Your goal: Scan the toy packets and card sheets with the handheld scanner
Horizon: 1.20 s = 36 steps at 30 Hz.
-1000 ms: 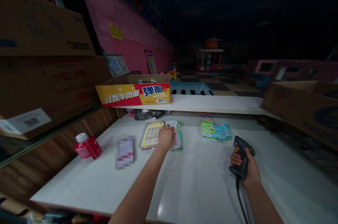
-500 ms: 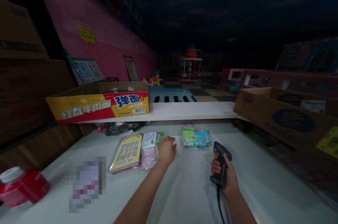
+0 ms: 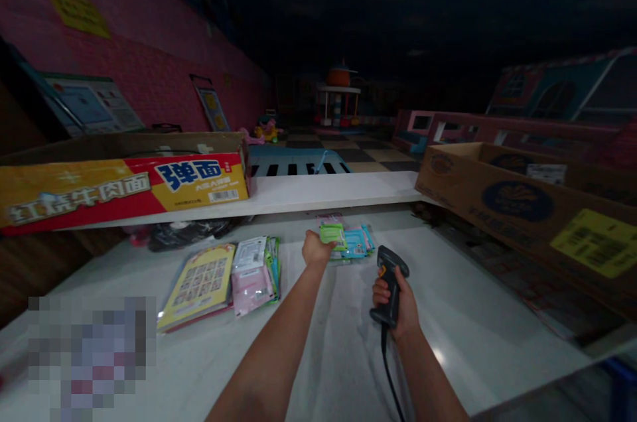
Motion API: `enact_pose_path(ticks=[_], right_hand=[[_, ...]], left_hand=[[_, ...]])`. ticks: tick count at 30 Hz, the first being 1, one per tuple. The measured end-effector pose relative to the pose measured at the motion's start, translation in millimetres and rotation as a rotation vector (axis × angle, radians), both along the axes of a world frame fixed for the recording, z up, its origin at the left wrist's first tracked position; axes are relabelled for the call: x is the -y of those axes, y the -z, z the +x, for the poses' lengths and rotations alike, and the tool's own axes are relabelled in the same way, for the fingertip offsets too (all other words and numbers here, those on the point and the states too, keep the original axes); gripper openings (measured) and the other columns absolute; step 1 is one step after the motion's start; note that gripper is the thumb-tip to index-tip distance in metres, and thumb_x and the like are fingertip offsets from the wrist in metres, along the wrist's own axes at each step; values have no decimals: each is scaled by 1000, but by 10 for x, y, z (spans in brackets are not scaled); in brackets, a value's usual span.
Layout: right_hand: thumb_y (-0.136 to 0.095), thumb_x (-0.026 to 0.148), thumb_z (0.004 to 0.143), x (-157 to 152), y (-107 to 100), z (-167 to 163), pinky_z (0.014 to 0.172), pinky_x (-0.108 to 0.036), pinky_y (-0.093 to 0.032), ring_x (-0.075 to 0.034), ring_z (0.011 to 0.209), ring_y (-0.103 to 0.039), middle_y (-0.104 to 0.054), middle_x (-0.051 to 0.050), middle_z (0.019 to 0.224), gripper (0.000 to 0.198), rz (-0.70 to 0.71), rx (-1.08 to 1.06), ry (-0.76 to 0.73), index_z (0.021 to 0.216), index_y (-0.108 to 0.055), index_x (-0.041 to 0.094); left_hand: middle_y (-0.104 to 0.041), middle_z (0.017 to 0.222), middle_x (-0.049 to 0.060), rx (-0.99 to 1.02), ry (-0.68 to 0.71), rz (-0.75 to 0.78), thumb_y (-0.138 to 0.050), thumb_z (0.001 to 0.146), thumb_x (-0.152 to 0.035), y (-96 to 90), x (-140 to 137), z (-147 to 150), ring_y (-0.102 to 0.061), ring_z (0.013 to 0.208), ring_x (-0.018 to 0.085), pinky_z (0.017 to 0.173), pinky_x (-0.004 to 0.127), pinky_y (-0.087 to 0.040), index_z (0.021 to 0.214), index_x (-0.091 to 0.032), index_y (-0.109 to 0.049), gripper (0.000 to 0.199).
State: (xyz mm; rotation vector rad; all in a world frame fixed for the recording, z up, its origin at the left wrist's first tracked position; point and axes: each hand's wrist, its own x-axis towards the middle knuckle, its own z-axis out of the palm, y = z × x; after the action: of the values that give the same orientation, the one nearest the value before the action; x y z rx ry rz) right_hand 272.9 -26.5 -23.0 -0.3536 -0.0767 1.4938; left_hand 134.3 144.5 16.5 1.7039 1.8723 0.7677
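Observation:
My left hand [image 3: 315,248] reaches to the pile of small packets at the back of the table, its thumb over the edge of a green packet [image 3: 332,234] and its fingers closed at that side. Blue packets [image 3: 357,243] lie beside and partly under the green one. In my right hand [image 3: 407,308] is a black handheld barcode scanner [image 3: 389,284], held upright by its grip, its cable running down toward me. To the left lies a second stack of packets [image 3: 253,273], pink and white on top, next to a yellow booklet [image 3: 202,279] in clear plastic.
A raised white shelf [image 3: 328,191] crosses behind the packets. On it stand a red and yellow noodle carton [image 3: 124,176] at left and a brown cardboard box [image 3: 497,193] at right. A dark bundle [image 3: 186,233] sits under the shelf. A blurred-out item [image 3: 99,355] lies front left.
My left hand has moved from the left packet stack across to the green packet in the right pile. The view has turned, and my right hand still holds the scanner.

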Motion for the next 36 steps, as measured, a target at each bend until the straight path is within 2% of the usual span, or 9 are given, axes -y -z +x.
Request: enact_pose_path(ticks=[4, 8, 11, 14, 19, 27, 31, 34, 36], right_hand=[[-74, 39, 75, 16, -14, 8, 37, -11, -36, -4, 43, -41, -44, 7, 55, 30, 6, -1, -5, 84, -56, 16], [-72, 39, 75, 44, -27, 1, 36, -12, -37, -5, 43, -41, -44, 7, 56, 28, -6, 41, 14, 84, -56, 18], [-74, 43, 72, 55, -45, -24, 36, -12, -35, -4, 42, -38, -42, 8, 55, 32, -45, 163, 12, 83, -56, 18], [-75, 45, 70, 60, -86, -78, 34, -12, -32, -4, 40, -36, -41, 8, 53, 35, -79, 260, -20, 81, -57, 17], [-73, 46, 72, 160, -212, -232, 32, -14, -30, -5, 36, -39, -47, 6, 50, 35, -151, 416, -60, 81, -58, 16], [-68, 60, 71, 767, -357, -564, 29, -19, -33, -10, 33, -45, -54, 5, 50, 50, -197, 991, -108, 97, -56, 19], [-68, 62, 70, 900, -394, -630, 29, -19, -34, -10, 33, -44, -54, 6, 49, 47, -238, 1099, -63, 87, -55, 20], [-68, 62, 70, 921, -431, -641, 29, -20, -35, -9, 33, -43, -53, 6, 48, 46, -252, 1105, -40, 83, -54, 20], [-68, 62, 70, 928, -450, -645, 30, -20, -35, -9, 33, -43, -52, 6, 48, 45, -257, 1087, -48, 83, -54, 20]], left_hand=[[-70, 94, 9, 95, -1, 16, -79, 62, -30, -22, 21, -79, -67, 95, 26, 75, 29, -49, 91, -17, -58, 38], [-67, 76, 3, 505, 107, -47, -71, 69, -23, 97, 236, -262, -68, 73, 20, 62, 28, -54, 77, -16, -58, 16], [-65, 77, 2, 811, 171, -88, -70, 69, -24, 293, 498, -446, -66, 67, 17, 55, 29, -56, 83, -17, -57, 21], [-63, 82, 2, 912, 225, -23, -70, 69, -31, 464, 734, -614, -65, 70, 17, 52, 30, -57, 86, -18, -54, 27], [-60, 84, 2, 959, 305, 145, -65, 72, -44, 533, 907, -731, -62, 74, 17, 57, 32, -60, 87, -18, -54, 32], [-58, 85, 2, 938, 338, 140, -60, 76, -44, 486, 933, -720, -62, 75, 17, 61, 35, -60, 87, -18, -51, 29], [-58, 87, 3, 816, 316, 131, -54, 81, -35, 438, 946, -727, -62, 77, 17, 64, 33, -60, 90, -19, -50, 19], [-60, 84, 4, 642, 282, 158, -50, 83, -27, 398, 954, -737, -62, 78, 17, 69, 32, -58, 87, -19, -51, 9], [-60, 84, 4, 616, 281, 160, -49, 83, -24, 397, 952, -736, -62, 79, 17, 70, 31, -58, 86, -20, -50, 6]])
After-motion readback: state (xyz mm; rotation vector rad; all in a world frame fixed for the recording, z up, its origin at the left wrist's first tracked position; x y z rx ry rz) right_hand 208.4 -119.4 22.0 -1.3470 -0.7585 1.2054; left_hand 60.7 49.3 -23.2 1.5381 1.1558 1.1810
